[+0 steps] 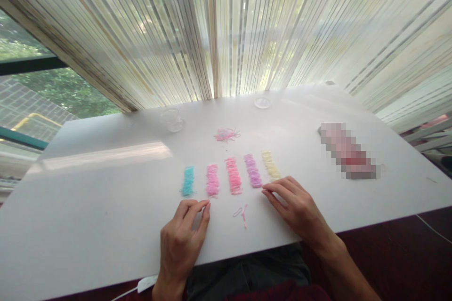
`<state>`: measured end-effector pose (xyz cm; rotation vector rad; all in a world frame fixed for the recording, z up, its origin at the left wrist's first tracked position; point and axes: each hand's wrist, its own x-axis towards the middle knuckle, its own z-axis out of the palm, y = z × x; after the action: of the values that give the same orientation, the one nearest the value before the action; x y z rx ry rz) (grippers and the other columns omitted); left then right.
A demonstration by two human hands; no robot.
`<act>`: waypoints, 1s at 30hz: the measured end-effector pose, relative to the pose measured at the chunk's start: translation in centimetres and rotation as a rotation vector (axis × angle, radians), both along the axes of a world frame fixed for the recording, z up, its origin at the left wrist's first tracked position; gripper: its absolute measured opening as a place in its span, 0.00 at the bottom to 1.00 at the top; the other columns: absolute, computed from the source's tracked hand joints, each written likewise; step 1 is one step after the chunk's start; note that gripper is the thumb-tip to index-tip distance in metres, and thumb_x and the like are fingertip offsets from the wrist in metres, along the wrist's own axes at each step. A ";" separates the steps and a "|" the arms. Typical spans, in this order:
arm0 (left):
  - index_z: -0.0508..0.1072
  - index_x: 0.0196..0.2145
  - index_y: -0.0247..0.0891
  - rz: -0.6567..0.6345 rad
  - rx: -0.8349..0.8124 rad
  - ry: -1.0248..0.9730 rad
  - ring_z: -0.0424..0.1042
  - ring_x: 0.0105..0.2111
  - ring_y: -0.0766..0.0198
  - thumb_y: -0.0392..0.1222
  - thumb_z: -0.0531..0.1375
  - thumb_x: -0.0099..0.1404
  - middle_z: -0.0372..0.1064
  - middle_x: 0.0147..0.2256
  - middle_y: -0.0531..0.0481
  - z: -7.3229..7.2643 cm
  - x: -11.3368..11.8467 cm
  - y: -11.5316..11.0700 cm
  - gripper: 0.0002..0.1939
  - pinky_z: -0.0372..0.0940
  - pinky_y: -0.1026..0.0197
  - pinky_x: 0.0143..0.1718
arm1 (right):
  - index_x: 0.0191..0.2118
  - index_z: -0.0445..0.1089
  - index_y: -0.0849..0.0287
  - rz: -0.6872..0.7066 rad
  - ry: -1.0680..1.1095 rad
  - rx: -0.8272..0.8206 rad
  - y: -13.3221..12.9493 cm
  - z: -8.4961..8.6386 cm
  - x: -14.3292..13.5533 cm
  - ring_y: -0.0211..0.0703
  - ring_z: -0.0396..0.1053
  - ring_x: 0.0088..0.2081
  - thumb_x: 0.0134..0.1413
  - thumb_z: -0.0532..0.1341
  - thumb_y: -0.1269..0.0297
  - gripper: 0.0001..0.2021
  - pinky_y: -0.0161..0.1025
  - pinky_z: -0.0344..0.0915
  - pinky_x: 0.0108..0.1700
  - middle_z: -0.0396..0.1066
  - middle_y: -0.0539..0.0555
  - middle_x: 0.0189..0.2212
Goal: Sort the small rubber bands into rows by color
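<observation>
Several rows of small paper clips lie side by side: a blue row, a pink row, a coral row, a purple row and a pale yellow row. My left hand is pinched just below the pink row; anything between its fingertips is too small to make out. At the lower end of the purple row, my right hand pinches with thumb and forefinger, and its grip is likewise unclear. Between the hands lie a few loose pale and pink clips.
Behind the rows is a loose pile of mixed clips. A clear round container and a clear lid stand farther back on the white table. A blurred-out pinkish object lies at the right. Striped curtains hang behind.
</observation>
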<state>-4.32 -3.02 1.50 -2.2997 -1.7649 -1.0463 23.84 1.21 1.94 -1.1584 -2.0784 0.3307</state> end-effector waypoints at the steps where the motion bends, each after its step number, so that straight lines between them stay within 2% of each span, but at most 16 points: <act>1: 0.77 0.43 0.39 -0.008 -0.004 -0.006 0.75 0.31 0.68 0.40 0.59 0.75 0.73 0.36 0.52 0.0 0.1 -0.1 0.07 0.66 0.66 0.32 | 0.44 0.74 0.56 -0.004 -0.004 -0.001 0.0 0.0 0.0 0.47 0.72 0.38 0.69 0.60 0.71 0.06 0.44 0.71 0.42 0.76 0.54 0.36; 11: 0.77 0.43 0.39 -0.026 -0.014 -0.032 0.76 0.31 0.68 0.40 0.59 0.75 0.72 0.36 0.53 -0.1 -0.1 -0.6 0.06 0.67 0.66 0.33 | 0.44 0.73 0.58 -0.005 -0.037 -0.003 0.4 0.0 -0.3 0.48 0.71 0.39 0.69 0.60 0.71 0.05 0.45 0.71 0.41 0.75 0.54 0.35; 30: 0.77 0.43 0.41 -0.028 -0.041 -0.046 0.76 0.31 0.68 0.41 0.59 0.75 0.72 0.35 0.52 -0.5 -0.3 -0.7 0.06 0.69 0.68 0.33 | 0.44 0.76 0.54 -0.046 0.042 -0.011 0.5 -0.5 -0.3 0.47 0.70 0.39 0.68 0.61 0.71 0.06 0.44 0.72 0.41 0.73 0.54 0.35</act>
<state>-4.67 -3.72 0.99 -2.3491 -1.7920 -1.0862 23.51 1.72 1.42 -1.1943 -2.0131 0.3417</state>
